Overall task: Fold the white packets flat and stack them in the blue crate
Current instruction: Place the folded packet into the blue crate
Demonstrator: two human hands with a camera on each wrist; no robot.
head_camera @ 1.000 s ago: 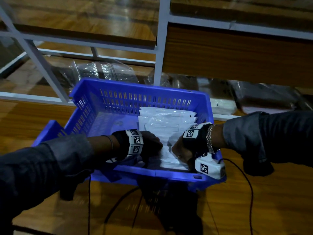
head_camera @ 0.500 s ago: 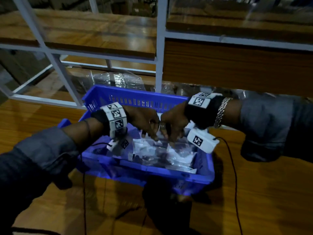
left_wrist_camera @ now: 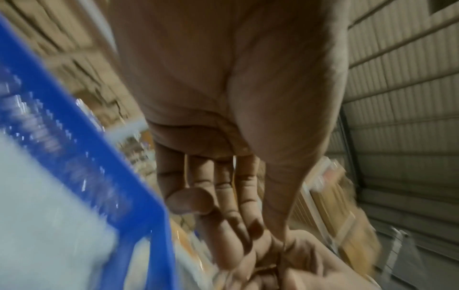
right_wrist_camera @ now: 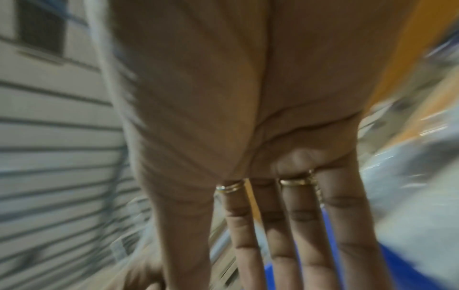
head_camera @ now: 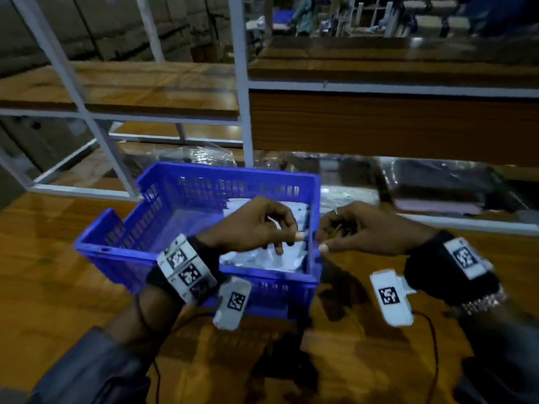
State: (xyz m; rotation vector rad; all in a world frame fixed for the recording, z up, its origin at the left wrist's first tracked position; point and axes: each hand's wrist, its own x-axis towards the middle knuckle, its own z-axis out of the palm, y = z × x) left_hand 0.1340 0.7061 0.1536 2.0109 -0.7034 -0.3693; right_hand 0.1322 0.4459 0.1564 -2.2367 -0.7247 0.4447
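Note:
The blue crate (head_camera: 186,173) stands on the wooden top, with white packets (head_camera: 262,258) lying flat in its right half. My left hand (head_camera: 285,237) hovers above the packets, fingers loosely bent and holding nothing. Just outside the crate's right rim is my right hand (head_camera: 329,237), also with nothing in it. The two hands are almost touching at the fingertips. In the left wrist view my left hand (left_wrist_camera: 223,206) shows a bare palm beside the crate wall (left_wrist_camera: 87,153) and the packets (left_wrist_camera: 37,215). In the right wrist view my right hand (right_wrist_camera: 285,225) has straight ringed fingers.
A white metal rack post (head_camera: 242,112) rises right behind the crate, with wooden shelves either side. Clear plastic bags (head_camera: 210,154) and dark wrapped bundles (head_camera: 437,182) lie on the low shelf. Cables (head_camera: 434,345) trail over the wood near me.
Both hands have lifted up out of the crate, off the packets they were pressing, and the right hand has moved out past the right rim. The head view has tilted up.

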